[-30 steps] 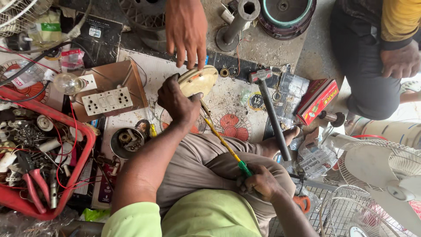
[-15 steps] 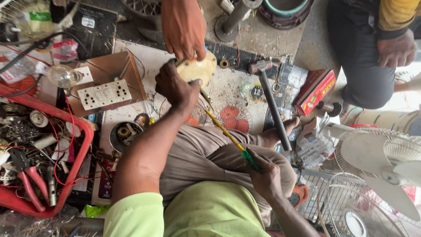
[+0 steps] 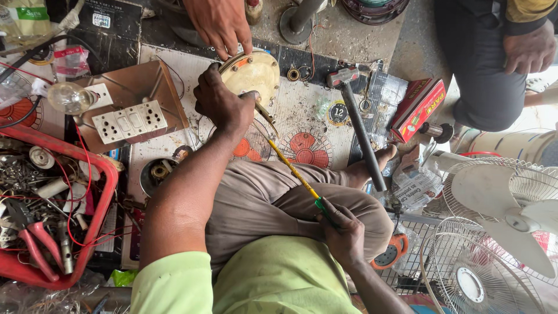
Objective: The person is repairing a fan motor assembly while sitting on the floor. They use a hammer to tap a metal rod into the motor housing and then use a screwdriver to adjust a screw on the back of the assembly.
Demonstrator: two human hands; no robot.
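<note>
Housing (image 3: pixel 254 72), round cream motor part, sat on printed mat w/ left hand (image 3: pixel 224 104) clenched on its near edge. Right hand (image 3: pixel 343 235) gripped yellow screwdriver (image 3: pixel 290 168), tip at housing rim. Co-worker's hand (image 3: pixel 221 23) touched far rim. Red tray (image 3: pixel 99 174) crowded left; fan guard (image 3: pixel 465 273) closed off right.

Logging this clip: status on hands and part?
Left hand grips cream round cover. Right hand holds yellow screwdriver. Another person's hand touches cover's far edge.
</note>
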